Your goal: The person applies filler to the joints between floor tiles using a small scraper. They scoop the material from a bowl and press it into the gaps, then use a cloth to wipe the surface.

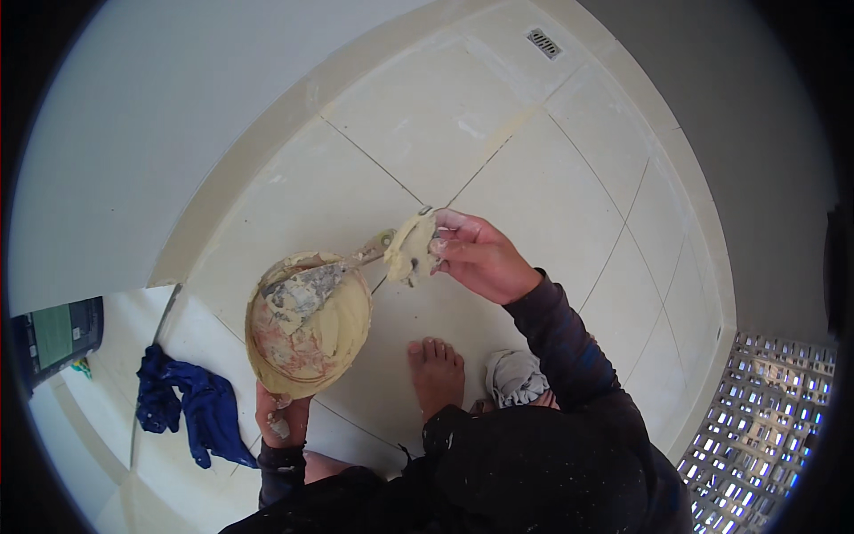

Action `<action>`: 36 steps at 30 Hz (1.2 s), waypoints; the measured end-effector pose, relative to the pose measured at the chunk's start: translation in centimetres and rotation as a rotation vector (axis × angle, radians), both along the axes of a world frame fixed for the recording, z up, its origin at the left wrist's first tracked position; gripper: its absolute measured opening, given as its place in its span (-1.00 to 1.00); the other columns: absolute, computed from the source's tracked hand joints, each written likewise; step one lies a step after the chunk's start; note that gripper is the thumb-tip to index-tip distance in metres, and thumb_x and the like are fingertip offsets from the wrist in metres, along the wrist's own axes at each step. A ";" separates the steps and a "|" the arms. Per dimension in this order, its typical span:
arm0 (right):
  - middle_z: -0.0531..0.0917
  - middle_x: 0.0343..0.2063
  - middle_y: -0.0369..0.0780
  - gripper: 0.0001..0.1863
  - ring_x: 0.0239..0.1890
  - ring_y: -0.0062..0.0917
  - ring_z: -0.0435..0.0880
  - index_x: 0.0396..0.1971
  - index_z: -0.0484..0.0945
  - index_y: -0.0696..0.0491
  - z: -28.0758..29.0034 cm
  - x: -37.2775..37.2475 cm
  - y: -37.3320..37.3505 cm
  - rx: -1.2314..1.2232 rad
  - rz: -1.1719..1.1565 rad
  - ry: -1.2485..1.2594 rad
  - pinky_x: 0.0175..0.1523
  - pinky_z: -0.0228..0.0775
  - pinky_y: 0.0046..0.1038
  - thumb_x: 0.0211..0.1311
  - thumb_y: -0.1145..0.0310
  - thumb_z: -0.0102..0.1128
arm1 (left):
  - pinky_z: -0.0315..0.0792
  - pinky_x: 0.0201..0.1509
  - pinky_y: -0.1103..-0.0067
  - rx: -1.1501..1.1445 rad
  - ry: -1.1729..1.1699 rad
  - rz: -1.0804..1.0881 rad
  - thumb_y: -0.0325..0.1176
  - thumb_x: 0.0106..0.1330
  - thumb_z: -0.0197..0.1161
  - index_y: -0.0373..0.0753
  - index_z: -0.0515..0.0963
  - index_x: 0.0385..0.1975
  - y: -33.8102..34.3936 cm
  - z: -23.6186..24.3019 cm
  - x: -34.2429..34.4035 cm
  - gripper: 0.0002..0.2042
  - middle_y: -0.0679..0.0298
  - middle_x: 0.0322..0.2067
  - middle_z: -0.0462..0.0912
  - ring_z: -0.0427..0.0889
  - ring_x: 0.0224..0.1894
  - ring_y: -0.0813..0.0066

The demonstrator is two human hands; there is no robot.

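My left hand (283, 416) is under the near side of a round tub of cream paste (349, 334) and holds it up; most of its fingers are hidden below. A putty knife (307, 292) lies across the tub, its blade smeared with paste and its handle sticking out over the far right rim. To the right of that handle, my right hand (480, 254) is closed on a flat piece thickly coated in cream paste (411, 249). Grey shows at its edges, but the coating hides what kind of thing it is. Paste also smears the fingers and my left wrist.
Pale floor tiles (525, 205) lie below, with a drain grate (543, 43) at the far end. A blue cloth (200, 405) and a dark container (62, 338) are at the left. A whitish cloth (516, 377) lies beside my bare foot (436, 378). Walls curve around both sides.
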State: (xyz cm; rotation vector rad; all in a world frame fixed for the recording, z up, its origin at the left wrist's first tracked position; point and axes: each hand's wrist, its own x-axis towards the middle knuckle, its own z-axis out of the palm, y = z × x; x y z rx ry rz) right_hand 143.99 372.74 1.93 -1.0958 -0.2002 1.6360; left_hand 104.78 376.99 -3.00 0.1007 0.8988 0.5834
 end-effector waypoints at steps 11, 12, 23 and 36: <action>0.70 -0.10 -0.07 -0.74 -0.11 -0.33 0.70 0.02 0.49 0.20 -14.1 31.1 -4.8 -0.251 -0.065 -1.588 0.05 0.51 -0.34 0.37 0.53 0.10 | 0.30 0.44 0.03 0.026 0.109 -0.046 -0.29 0.10 0.25 -0.28 0.19 0.44 1.0 -5.6 1.3 -0.20 -0.01 0.37 0.33 0.38 0.38 -0.02; 0.70 -0.11 -0.03 -0.74 -0.12 -0.23 0.68 0.01 0.51 0.20 -14.1 31.7 -3.1 -0.294 0.029 -1.743 0.04 0.51 -0.28 0.35 0.54 0.10 | 0.29 0.44 0.03 0.019 0.115 -0.031 -0.31 0.09 0.25 -0.28 0.20 0.43 1.0 -5.9 1.7 -0.20 -0.01 0.37 0.34 0.38 0.38 -0.02; 0.70 -0.21 -0.05 -0.58 -0.16 -0.13 0.59 -0.01 0.59 0.15 -14.5 16.8 -3.1 -0.197 0.367 -2.081 -0.05 0.52 -0.19 0.08 0.67 0.11 | 0.26 0.43 0.03 0.067 0.178 -0.115 -0.16 0.13 0.22 -0.21 0.25 0.42 1.6 -7.3 3.8 -0.23 0.03 0.37 0.35 0.38 0.38 0.02; 0.71 -0.21 -0.01 -0.69 -0.12 -0.06 0.67 0.00 0.59 0.08 -16.9 34.4 -0.4 -0.620 0.129 -2.127 0.03 0.51 -0.13 0.27 0.49 0.14 | 0.30 0.44 0.04 0.024 0.133 -0.027 -0.32 0.10 0.24 -0.28 0.25 0.40 1.8 -6.9 2.5 -0.25 0.01 0.32 0.40 0.43 0.35 -0.01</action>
